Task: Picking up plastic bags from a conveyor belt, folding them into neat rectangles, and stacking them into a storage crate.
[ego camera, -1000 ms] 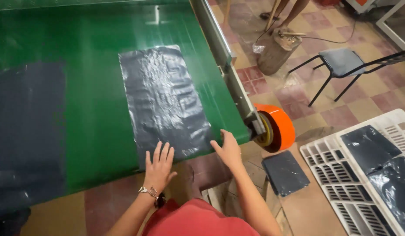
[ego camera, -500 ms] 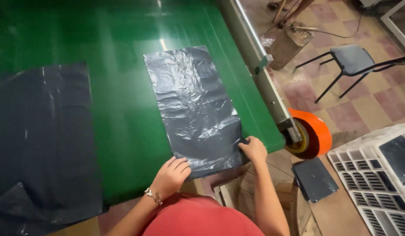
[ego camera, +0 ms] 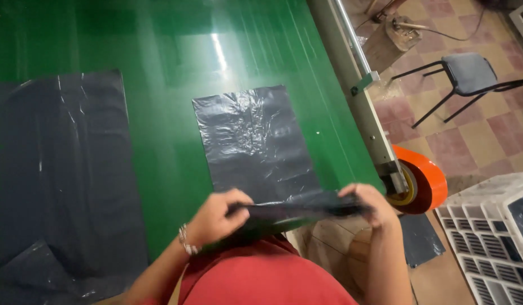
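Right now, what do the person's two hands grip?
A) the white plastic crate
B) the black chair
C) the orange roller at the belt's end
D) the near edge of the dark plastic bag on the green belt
D: the left hand and right hand both pinch the lifted near edge of the dark plastic bag, which lies on the green belt.

Open green belt [ego camera: 160,147] left of bag [ego camera: 253,141]; metal rail [ego camera: 357,101] blocks right.

large dark sheet [ego camera: 64,181] cut off at left edge, white crate [ego camera: 487,248] cropped at right
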